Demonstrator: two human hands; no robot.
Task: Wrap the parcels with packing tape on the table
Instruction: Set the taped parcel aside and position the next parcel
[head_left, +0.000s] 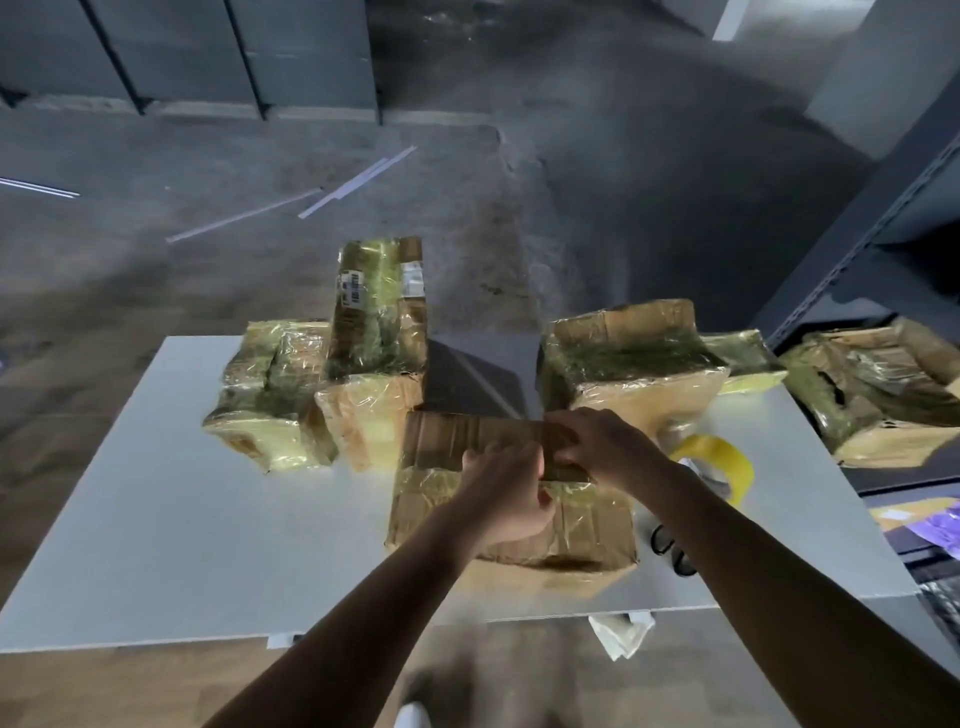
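Centrally, both hands meet on top of the nearest parcel (511, 499), a cardboard box partly covered in glossy clear tape that sits on the white table (156, 519) close to its near edge. The left hand (506, 499) lies with its palm on the box's upper face, fingers curled and close together, tips pressing at a band of tape near the top edge. The right hand (605, 447) comes in from the other side, its fingers bent and pinched together on the same band, touching the left hand's fingertips; whether a loose tape end sits between them cannot be told, since the hands cover that spot.

Writing is scarce. A tall wrapped parcel (379, 306) standing at the far side carries a small white label with dark print, too blurred to read.

Around the working box, two more wrapped parcels (270, 395) crowd the far left part of the table, touching each other, and another large taped parcel (631, 358) stands at the far right. A yellow roll of packing tape (719, 465) lies just beside the right wrist, partly hidden by the forearm. Black-handled scissors (672, 548) rest on the table near the box's right side, also partly behind that arm. Beyond the table's right edge, a torn open box (883, 395) sits on a dark shelf unit (857, 234).
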